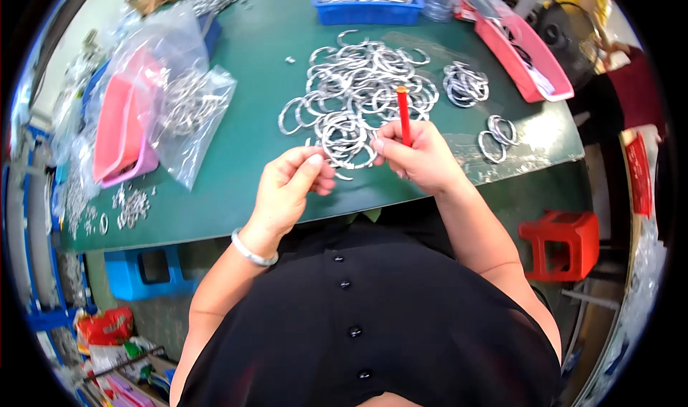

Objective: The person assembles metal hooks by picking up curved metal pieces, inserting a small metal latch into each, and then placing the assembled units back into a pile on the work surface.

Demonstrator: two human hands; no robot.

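Observation:
My left hand [287,185] is closed in a pinch at the near edge of the pile, its fingertips at the rim of a silver metal ring [351,166]. My right hand [423,160] is closed round a slim red stick [403,113] with a yellowish end, which points up and away from me; its lower part is hidden in my fist. The right thumb and fingertips come close to the same ring from the other side. Just beyond both hands lies a large heap of open silver rings [373,77] on the green table [251,120].
Right of the heap lie a small ring cluster [466,84] and a few loose rings [493,147]. Pink bins [115,131] [519,59] stand on both sides, a clear bag of rings [193,109] at left, a blue tray [369,14] at the back. Blue [147,272] and red stools [562,246] stand below.

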